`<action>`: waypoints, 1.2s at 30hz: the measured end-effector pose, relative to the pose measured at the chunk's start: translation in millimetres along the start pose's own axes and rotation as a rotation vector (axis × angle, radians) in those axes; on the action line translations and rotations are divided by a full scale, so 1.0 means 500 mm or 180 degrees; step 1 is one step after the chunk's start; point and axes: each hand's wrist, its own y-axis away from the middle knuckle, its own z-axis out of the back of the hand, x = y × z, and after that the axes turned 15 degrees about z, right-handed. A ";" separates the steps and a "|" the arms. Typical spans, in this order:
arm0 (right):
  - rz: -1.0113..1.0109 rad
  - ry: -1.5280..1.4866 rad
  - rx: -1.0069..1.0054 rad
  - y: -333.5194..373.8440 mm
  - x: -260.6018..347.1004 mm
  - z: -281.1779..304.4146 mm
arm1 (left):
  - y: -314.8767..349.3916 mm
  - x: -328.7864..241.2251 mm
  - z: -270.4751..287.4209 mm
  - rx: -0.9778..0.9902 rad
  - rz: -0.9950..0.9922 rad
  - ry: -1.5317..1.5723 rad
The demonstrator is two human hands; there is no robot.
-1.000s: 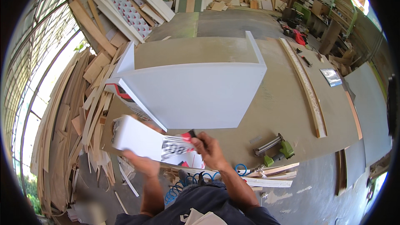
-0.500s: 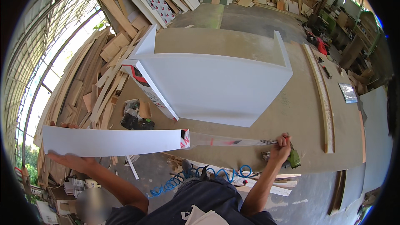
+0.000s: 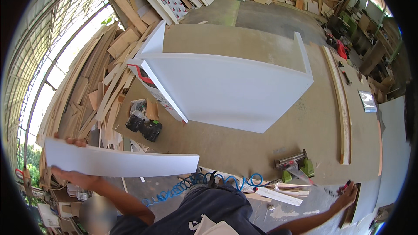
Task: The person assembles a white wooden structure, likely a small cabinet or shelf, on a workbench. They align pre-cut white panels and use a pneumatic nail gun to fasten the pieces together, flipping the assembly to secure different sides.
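Observation:
My left hand (image 3: pixel 77 177) is closed around the left end of a long white board (image 3: pixel 130 164), fingers over its upper edge and thumb side below. The board hangs level before my body, its white face bare. Far out at the lower right, my right hand (image 3: pixel 346 196) pinches a clear, printed plastic film (image 3: pixel 305 176). This film trails back toward a green nail gun (image 3: pixel 307 168) at the table's near edge. On the worktable (image 3: pixel 244 148) stands a white three-sided panel assembly (image 3: pixel 226 89), its left panel showing red and black printed film.
Cordless power tools (image 3: pixel 143 126) sit at the table's left edge. A long narrow board (image 3: pixel 339 109) lies along the right side. Wood offcuts (image 3: pixel 82 91) are piled at left. A coiled blue air hose (image 3: pixel 174 191) runs near my waist.
The film has come off the board's right end. My right hand has swung right and down with it. The board's right end has dropped slightly and moved nearer to me.

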 end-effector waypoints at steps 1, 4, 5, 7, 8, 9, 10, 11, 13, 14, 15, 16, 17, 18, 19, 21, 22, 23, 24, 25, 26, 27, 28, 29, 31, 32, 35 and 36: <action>-0.0083 0.0301 0.0374 0.002 0.013 0.027 | -0.002 0.022 -0.032 0.0105 0.0094 0.0049; -0.0016 0.0779 0.1730 -0.022 -0.131 0.194 | 0.000 0.117 -0.111 -0.0672 0.0261 0.0131; 0.0528 0.1504 0.2048 -0.042 -0.307 0.321 | -0.005 0.155 -0.124 -0.0306 0.0338 0.0225; -0.1697 0.2331 0.2434 -0.017 -0.367 0.398 | 0.001 0.190 -0.149 0.0375 0.0326 0.0254; -0.1551 0.2929 0.2488 0.016 -0.373 0.430 | 0.000 0.208 -0.157 0.0550 0.0282 0.0073; -0.1292 0.3488 0.2466 0.053 -0.377 0.460 | -0.003 0.227 -0.163 0.0732 0.0242 -0.0103; -0.1096 0.3932 0.2389 0.084 -0.378 0.476 | -0.001 0.245 -0.171 0.0923 0.0210 -0.0273; -0.0959 0.4231 0.2316 0.106 -0.379 0.484 | 0.006 0.262 -0.182 0.0928 0.0330 -0.0249; -0.0824 0.4590 0.2151 0.141 -0.379 0.479 | 0.018 0.288 -0.206 0.0961 0.0571 -0.0222; -0.0788 0.4692 0.2079 0.152 -0.380 0.469 | 0.022 0.299 -0.218 0.1074 0.0665 -0.0195; -0.0799 0.4777 0.1985 0.166 -0.380 0.461 | 0.023 0.310 -0.231 0.1204 0.0759 -0.0154; -0.0871 0.4811 0.1919 0.178 -0.368 0.433 | 0.024 0.320 -0.239 0.1327 0.0838 -0.0111; -0.0952 0.4852 0.1799 0.193 -0.353 0.406 | 0.023 0.335 -0.239 0.1468 0.0931 -0.0160; -0.1023 0.4896 0.1669 0.203 -0.332 0.376 | 0.025 0.344 -0.251 0.1538 0.0983 0.0045; -0.1091 0.4937 0.1542 0.211 -0.323 0.346 | 0.028 0.355 -0.275 0.1608 0.1033 0.0250; -0.0702 0.4090 0.1220 0.233 -0.191 0.234 | 0.041 0.371 -0.312 0.1679 0.1159 0.0488; -0.0262 0.3191 0.1017 0.237 -0.108 0.164 | 0.050 0.378 -0.326 0.1675 0.1231 0.0525; 0.1185 0.2339 0.0248 0.249 -0.194 0.139 | 0.063 0.402 -0.344 0.1656 0.1243 0.0813; 0.1031 0.1385 0.0431 0.274 -0.086 0.017 | 0.069 0.401 -0.356 0.1737 0.1248 0.0836; 0.1447 0.0657 0.1062 0.296 0.016 -0.090 | 0.079 0.392 -0.356 0.1585 0.1065 0.0812; 0.1429 -0.0187 0.1587 0.334 0.129 -0.171 | 0.091 0.393 -0.373 0.1545 0.0925 0.0861; 0.2100 -0.0633 0.1943 0.362 0.191 -0.236 | 0.103 0.402 -0.386 0.1545 0.0753 0.0674; 0.2497 -0.0218 0.2557 0.388 0.265 -0.278 | 0.116 0.408 -0.394 0.1355 0.0785 0.0790; 0.2393 -0.0616 0.3023 0.402 0.352 -0.322 | 0.129 0.411 -0.400 0.1155 0.0811 0.0884; 0.2329 -0.1257 0.3205 0.444 0.455 -0.396 | 0.142 0.428 -0.385 0.0862 0.0986 0.1307; 0.2334 -0.1316 0.3433 0.456 0.441 -0.429 | 0.142 0.442 -0.366 0.0592 0.1009 0.1436; 0.2548 -0.1533 0.3745 0.485 0.398 -0.531 | 0.129 0.476 -0.294 -0.0281 0.1002 0.1569; 0.2646 -0.1521 0.3812 0.490 0.387 -0.544 | 0.124 0.476 -0.263 -0.0627 0.0947 0.1403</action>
